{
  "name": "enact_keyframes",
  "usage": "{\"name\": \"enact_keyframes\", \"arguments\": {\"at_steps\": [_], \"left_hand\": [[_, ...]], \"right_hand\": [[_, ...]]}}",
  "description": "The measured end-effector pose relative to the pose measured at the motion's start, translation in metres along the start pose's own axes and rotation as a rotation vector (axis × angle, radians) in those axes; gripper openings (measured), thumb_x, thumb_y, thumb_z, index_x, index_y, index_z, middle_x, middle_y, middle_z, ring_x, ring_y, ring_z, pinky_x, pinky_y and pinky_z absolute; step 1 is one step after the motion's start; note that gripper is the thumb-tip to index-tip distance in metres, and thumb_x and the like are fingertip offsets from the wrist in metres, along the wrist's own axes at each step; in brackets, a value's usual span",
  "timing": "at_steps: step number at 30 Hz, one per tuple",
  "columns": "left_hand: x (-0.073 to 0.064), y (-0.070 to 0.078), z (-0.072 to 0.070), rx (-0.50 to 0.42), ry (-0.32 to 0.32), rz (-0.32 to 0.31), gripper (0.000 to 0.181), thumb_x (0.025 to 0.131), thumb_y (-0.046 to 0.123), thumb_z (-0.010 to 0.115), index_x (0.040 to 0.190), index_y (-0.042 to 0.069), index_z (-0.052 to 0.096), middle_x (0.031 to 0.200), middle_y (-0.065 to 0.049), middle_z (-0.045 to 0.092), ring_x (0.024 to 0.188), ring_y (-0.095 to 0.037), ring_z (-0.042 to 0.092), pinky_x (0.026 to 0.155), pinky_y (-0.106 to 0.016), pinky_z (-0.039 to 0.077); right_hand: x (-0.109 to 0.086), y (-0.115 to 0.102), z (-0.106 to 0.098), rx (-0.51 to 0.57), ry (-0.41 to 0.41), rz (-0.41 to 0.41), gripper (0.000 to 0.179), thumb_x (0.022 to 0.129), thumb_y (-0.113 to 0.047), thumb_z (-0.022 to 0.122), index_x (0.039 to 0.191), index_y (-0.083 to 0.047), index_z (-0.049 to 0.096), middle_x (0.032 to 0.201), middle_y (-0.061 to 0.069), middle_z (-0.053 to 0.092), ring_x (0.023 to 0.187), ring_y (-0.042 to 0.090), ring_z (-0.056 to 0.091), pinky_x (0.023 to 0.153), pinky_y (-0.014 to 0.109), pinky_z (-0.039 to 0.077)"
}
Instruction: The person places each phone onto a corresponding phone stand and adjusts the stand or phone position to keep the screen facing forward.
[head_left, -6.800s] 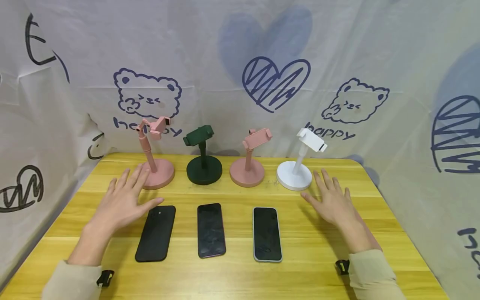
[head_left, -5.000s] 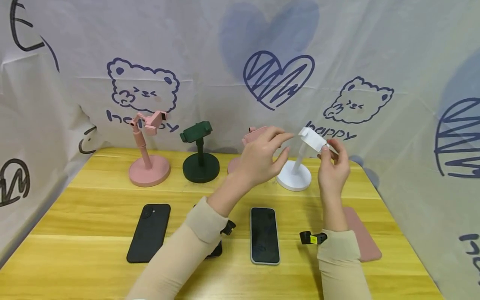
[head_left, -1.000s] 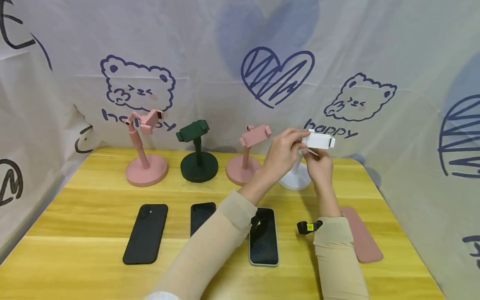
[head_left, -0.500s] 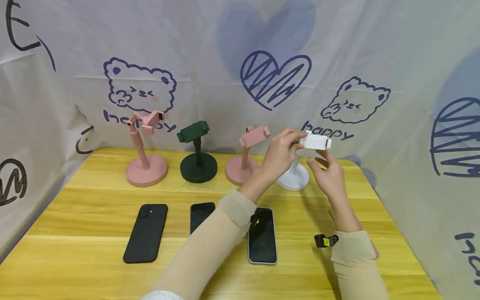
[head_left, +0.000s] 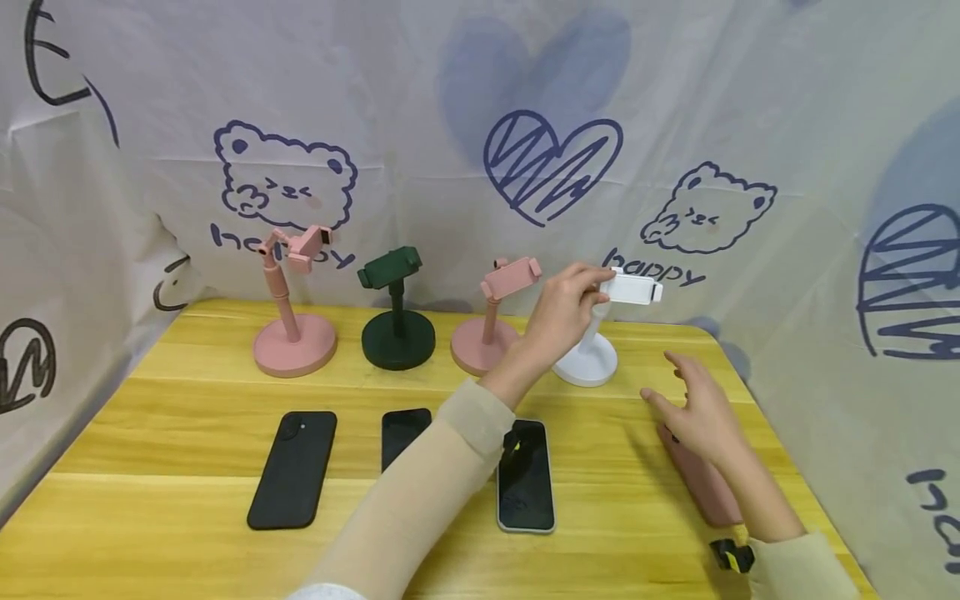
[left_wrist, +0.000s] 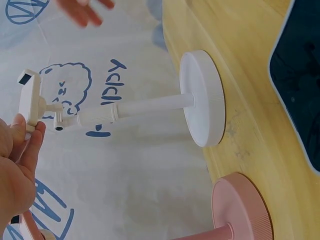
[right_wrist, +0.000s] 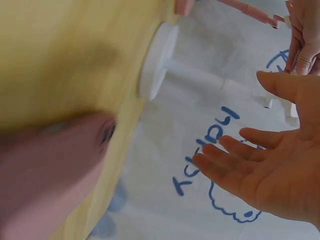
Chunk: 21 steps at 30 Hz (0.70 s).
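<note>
My left hand (head_left: 562,315) pinches the left end of the clamp of a white phone stand (head_left: 632,289). In the left wrist view, thumb and fingers meet at the clamp's edge, and the stand's round base (left_wrist: 216,100) rests on the table. The clamp lies nearly level in the head view. My right hand (head_left: 705,412) hovers with spread fingers, apart from the stand and holding nothing. Just beneath it lies a pink phone (head_left: 703,483), partly hidden by the hand and forearm; the right wrist view shows the phone (right_wrist: 55,175) blurred and close up.
Left of the white stand stand a pink stand (head_left: 491,333), a dark green stand (head_left: 397,337) and a taller pink stand (head_left: 294,343). Nearer lie a black phone (head_left: 294,471), a dark phone (head_left: 403,433) partly under my left sleeve, and a light-edged phone (head_left: 528,492). A printed cloth hangs behind.
My right hand has let go of the white stand and moved right and nearer, over the pink phone. My left hand keeps its pinch. The clamp, slanted earlier, is now nearly level.
</note>
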<state>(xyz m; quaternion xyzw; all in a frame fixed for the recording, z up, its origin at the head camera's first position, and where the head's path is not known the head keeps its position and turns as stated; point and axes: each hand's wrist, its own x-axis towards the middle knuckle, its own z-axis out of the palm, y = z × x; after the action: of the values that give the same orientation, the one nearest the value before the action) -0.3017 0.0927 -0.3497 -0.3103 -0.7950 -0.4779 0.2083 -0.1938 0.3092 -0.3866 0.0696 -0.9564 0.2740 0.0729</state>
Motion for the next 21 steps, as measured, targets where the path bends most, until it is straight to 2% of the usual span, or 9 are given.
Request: {"name": "enact_keyframes", "arguments": {"at_steps": [6,14,21], "left_hand": [[0.000,0.000,-0.002,0.017,-0.002,-0.013,0.033,0.099,0.005,0.069,0.132,0.004,0.070,0.126,-0.012,0.069,0.105,-0.020,0.071,0.085,-0.006,0.051],[0.000,0.001,-0.002,0.007,-0.012,-0.021,0.034,0.099,0.004,0.068,0.132,0.004,0.070,0.127,-0.011,0.068,0.106,-0.020,0.071,0.085,-0.007,0.051],[0.000,0.001,-0.001,-0.004,-0.019,-0.024,0.034,0.099,0.005,0.068,0.133,0.005,0.070,0.127,-0.011,0.068,0.106,-0.020,0.071,0.084,-0.007,0.051]], "right_hand": [[-0.023,0.018,-0.001,-0.097,-0.140,0.057,0.081,0.102,-0.039,0.067,0.153,0.015,0.033,0.153,0.042,0.032,0.138,0.062,0.034,0.108,0.075,0.034],[-0.038,0.047,0.003,-0.210,-0.251,0.063,0.088,0.097,-0.040,0.074,0.144,0.025,0.037,0.142,0.050,0.040,0.129,0.066,0.042,0.102,0.074,0.042],[-0.044,0.065,0.004,-0.318,-0.337,0.168,0.103,0.094,-0.052,0.073,0.144,0.027,0.032,0.141,0.055,0.032,0.124,0.073,0.041,0.095,0.075,0.046]]}}
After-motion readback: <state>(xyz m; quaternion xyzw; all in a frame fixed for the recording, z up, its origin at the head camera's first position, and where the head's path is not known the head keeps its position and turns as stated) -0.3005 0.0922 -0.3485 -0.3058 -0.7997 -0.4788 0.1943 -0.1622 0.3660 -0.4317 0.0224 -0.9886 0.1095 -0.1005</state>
